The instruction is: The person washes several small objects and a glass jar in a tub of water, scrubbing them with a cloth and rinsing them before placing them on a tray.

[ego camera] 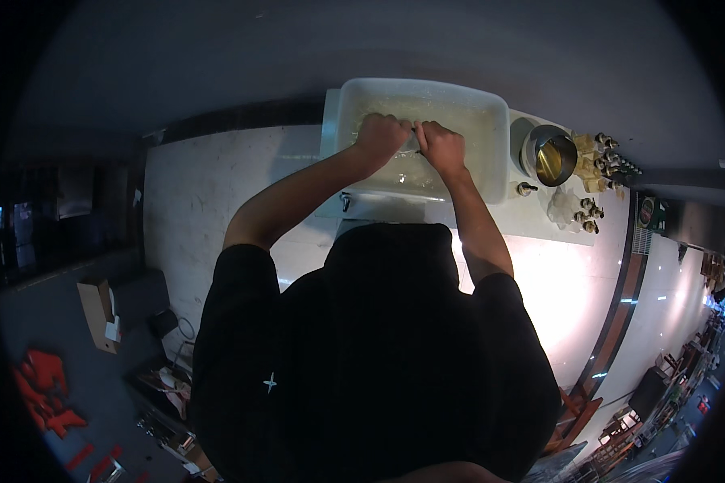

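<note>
My left hand (382, 137) and my right hand (440, 143) meet above a large white plastic tub (496, 151) of pale, cloudy liquid. Both hands are curled, with fingertips almost touching. Between them is a small clear object with dark parts (412, 143); the fingers hide most of it, so its kind is unclear. Just right of the tub stands a small bottle with a metal-and-dark top (525, 189). Another dark-topped fitting (345, 201) is by the tub's near left corner.
On the right of the pale table (571, 234), a round metal bowl (559, 134) has yellow liquid inside. Several capped glass bottles (591, 162) stand beyond it, and more (587, 216) stand nearer. A cardboard box (98, 314) is on the left. Behind the tub is a dark wall (266, 54).
</note>
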Demonstrator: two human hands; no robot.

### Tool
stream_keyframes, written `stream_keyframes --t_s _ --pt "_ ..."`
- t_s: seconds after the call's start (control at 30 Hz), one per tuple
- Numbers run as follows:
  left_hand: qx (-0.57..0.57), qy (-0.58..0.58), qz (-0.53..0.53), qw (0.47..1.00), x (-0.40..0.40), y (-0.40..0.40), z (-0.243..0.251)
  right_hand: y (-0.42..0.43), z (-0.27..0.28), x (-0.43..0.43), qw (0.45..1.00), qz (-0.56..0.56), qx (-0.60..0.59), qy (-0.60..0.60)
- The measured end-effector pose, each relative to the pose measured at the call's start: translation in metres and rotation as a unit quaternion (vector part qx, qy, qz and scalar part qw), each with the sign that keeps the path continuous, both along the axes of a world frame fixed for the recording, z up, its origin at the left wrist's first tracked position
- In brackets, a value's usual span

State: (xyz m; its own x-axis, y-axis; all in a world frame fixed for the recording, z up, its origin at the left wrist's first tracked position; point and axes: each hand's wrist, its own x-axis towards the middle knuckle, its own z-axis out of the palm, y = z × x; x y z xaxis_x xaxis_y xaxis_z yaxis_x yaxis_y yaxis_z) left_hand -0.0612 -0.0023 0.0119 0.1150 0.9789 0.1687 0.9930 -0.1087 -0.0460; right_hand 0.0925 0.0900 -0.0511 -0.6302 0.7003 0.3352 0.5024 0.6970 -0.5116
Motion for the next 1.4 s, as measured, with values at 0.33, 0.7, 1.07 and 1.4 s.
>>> stream_keyframes --t_s 0.33,0.7,1.07,1.4 --pt "-0.167 -0.176 0.050 0.969 -0.001 -0.001 0.005 0.026 -0.049 -0.002 0.736 -0.155 -0.481 0.449" --pt "-0.038 -0.056 -0.012 0.998 -0.017 0.000 -0.015 -0.011 -0.041 -0.013 0.889 -0.198 -0.363 0.195" --pt "0.171 -0.270 -0.081 0.944 -0.008 0.010 -0.081 0.004 -0.024 0.018 0.992 0.029 0.058 -0.107" --pt "0.132 -0.099 -0.120 0.979 -0.028 0.028 -0.050 0.021 -0.048 0.018 0.844 -0.279 -0.297 0.350"
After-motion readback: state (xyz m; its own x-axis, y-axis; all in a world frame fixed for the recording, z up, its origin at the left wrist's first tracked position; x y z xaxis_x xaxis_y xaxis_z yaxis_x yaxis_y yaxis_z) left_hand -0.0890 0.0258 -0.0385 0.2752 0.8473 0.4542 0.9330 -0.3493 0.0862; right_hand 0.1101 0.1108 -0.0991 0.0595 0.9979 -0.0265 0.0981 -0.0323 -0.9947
